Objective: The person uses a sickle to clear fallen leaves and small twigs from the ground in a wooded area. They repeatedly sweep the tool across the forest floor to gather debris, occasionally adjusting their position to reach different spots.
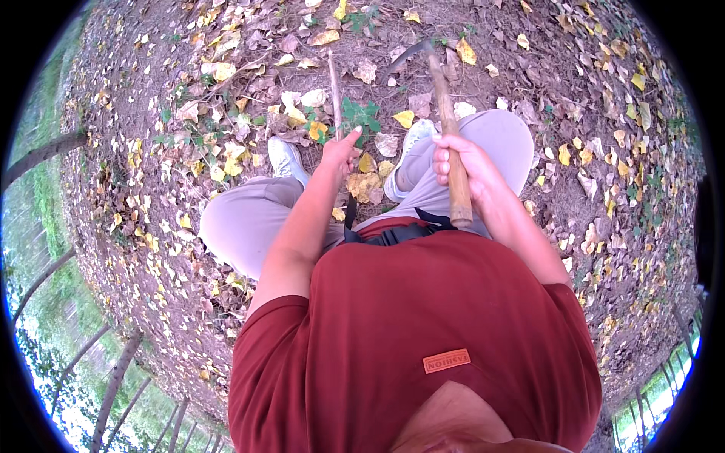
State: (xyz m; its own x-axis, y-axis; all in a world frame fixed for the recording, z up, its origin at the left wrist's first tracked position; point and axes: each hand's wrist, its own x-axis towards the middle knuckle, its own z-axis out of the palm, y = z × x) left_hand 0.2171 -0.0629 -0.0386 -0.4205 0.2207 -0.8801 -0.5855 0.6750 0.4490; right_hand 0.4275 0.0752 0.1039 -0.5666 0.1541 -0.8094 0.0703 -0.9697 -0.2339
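Observation:
My right hand [463, 165] is wrapped around the wooden handle of a sickle [444, 102]. Its handle slants up and away from me, with the butt end close to my waist. At the far end, the dark curved blade [406, 58] points left, near the leaf-covered ground. Between my knees, my left hand [342, 156] holds the near end of a thin wooden stick [334, 85], thumb extended along it. The stick points away from me. A small green leafy plant [361, 115] grows just right of the stick, beyond my left hand.
Dry and yellow leaves cover the soil [612, 141] all around. My shoes [287, 158] and bent knees [498, 133] flank the hands. A black buckled strap [396, 234] crosses my waist. Tree trunks [116, 385] stand at the left rim.

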